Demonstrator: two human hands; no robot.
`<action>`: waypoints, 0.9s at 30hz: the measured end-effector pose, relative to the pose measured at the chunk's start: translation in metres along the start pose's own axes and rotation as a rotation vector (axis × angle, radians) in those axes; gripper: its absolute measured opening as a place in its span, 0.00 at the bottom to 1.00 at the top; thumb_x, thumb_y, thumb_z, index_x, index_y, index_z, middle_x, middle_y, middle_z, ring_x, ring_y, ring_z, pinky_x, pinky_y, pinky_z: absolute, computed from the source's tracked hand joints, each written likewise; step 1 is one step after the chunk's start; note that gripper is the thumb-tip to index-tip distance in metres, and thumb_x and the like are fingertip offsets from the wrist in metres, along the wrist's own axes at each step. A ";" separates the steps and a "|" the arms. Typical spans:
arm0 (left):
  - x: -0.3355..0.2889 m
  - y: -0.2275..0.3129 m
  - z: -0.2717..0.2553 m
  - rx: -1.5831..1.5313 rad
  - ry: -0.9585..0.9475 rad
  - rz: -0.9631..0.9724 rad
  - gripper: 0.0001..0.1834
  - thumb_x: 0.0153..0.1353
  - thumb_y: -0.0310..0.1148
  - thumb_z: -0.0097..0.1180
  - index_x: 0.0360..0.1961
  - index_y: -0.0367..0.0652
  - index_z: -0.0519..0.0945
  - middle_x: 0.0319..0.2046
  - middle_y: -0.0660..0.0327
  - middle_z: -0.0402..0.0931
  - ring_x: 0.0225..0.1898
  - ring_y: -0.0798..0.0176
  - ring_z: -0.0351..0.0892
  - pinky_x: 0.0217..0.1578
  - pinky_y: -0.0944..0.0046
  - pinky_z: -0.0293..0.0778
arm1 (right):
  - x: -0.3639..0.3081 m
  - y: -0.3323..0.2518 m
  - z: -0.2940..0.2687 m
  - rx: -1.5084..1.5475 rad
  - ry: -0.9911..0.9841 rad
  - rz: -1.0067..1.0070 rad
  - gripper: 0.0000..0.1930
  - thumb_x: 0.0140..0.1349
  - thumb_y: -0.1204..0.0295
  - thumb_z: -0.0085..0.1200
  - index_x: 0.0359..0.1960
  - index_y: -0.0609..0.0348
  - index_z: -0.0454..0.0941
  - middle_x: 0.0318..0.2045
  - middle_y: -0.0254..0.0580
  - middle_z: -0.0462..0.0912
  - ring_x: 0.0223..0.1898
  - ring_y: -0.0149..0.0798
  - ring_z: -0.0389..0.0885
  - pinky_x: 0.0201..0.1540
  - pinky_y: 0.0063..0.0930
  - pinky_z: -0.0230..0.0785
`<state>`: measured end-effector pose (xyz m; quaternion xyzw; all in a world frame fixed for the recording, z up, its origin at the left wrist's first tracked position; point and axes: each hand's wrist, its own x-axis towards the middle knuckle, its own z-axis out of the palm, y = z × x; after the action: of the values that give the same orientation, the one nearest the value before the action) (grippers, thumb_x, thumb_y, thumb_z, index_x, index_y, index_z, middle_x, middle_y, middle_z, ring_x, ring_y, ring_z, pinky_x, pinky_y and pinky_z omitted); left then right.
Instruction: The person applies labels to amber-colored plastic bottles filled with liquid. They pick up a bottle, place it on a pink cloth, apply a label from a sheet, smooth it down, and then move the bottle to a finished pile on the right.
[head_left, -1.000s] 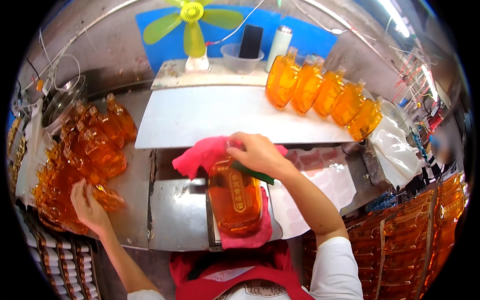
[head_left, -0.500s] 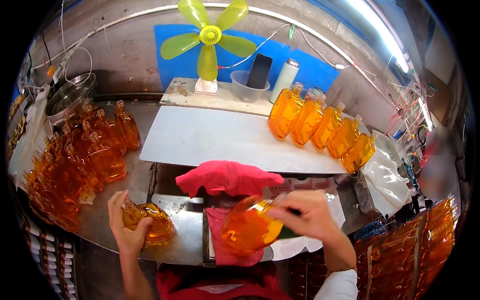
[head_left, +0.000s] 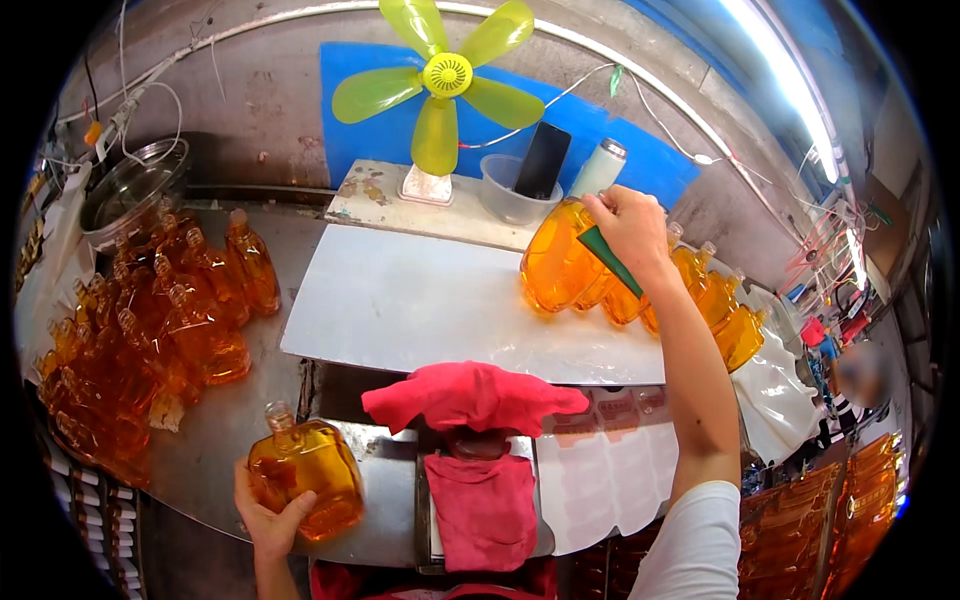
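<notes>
In the front left, my left hand point(head_left: 272, 520) is wrapped round a flat, rounded glass bottle point(head_left: 318, 475) of amber liquid, held tilted with its neck up. My right hand point(head_left: 632, 232) reaches out to the far right and grips another amber bottle point(head_left: 552, 262) near its neck, at the left end of a row of similar bottles point(head_left: 738, 335) on the white board point(head_left: 400, 285). A green, flat, tapering piece point(head_left: 608, 262) sticks out from under the right palm; its kind I cannot make out. My right fingertips hide most of that bottle's neck.
Many filled amber bottles point(head_left: 205, 340) crowd the metal table at left. Pink cloths point(head_left: 480, 510) lie at front centre, beside a sheet of labels point(head_left: 610, 480). Behind the board stand a green fan point(head_left: 447, 76), a plastic tub point(head_left: 512, 200) with a phone point(head_left: 542, 160), and a flask point(head_left: 600, 168).
My right hand has carried its bottle from above the pink cloth up to the row on the white board. My left hand has turned its bottle more upright.
</notes>
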<state>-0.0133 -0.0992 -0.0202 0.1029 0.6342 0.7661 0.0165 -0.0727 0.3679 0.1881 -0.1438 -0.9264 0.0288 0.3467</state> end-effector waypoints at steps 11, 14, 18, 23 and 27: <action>0.018 0.032 0.132 -0.352 -0.351 -0.353 0.34 0.49 0.24 0.68 0.57 0.36 0.66 0.45 0.58 0.75 0.45 0.66 0.77 0.47 0.65 0.74 | -0.009 0.015 0.013 -0.062 0.030 -0.147 0.10 0.57 0.63 0.62 0.32 0.57 0.82 0.22 0.47 0.82 0.23 0.45 0.82 0.28 0.35 0.72; 0.013 0.005 0.149 -0.337 -0.407 -0.409 0.31 0.53 0.25 0.67 0.56 0.36 0.66 0.42 0.58 0.75 0.41 0.67 0.77 0.43 0.69 0.75 | -0.099 0.011 -0.020 0.187 -0.200 -0.203 0.08 0.57 0.66 0.62 0.31 0.57 0.83 0.22 0.43 0.82 0.22 0.41 0.81 0.28 0.32 0.72; 0.011 -0.031 0.160 -0.182 -0.404 -0.547 0.26 0.59 0.30 0.64 0.55 0.39 0.65 0.38 0.58 0.73 0.33 0.68 0.77 0.31 0.71 0.77 | -0.234 0.040 -0.036 0.341 -0.722 0.043 0.10 0.58 0.64 0.59 0.35 0.56 0.83 0.33 0.45 0.82 0.37 0.48 0.82 0.39 0.39 0.73; 0.005 -0.035 0.160 -0.107 -0.392 -0.439 0.25 0.64 0.34 0.59 0.59 0.43 0.64 0.41 0.60 0.72 0.34 0.66 0.78 0.33 0.67 0.78 | -0.325 0.061 0.013 0.019 -0.749 0.160 0.23 0.58 0.73 0.49 0.58 0.53 0.69 0.54 0.55 0.73 0.40 0.57 0.81 0.38 0.46 0.75; -0.004 -0.044 0.151 -0.116 -0.366 -0.422 0.26 0.66 0.34 0.55 0.62 0.46 0.61 0.46 0.60 0.71 0.37 0.66 0.78 0.32 0.66 0.79 | -0.375 0.054 0.005 0.088 -0.662 0.103 0.29 0.55 0.76 0.47 0.62 0.55 0.64 0.61 0.58 0.68 0.30 0.59 0.82 0.33 0.49 0.76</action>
<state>0.0127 0.0548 -0.0368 0.1040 0.5830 0.7496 0.2956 0.2063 0.3129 -0.0618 -0.1583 -0.9781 0.1316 0.0312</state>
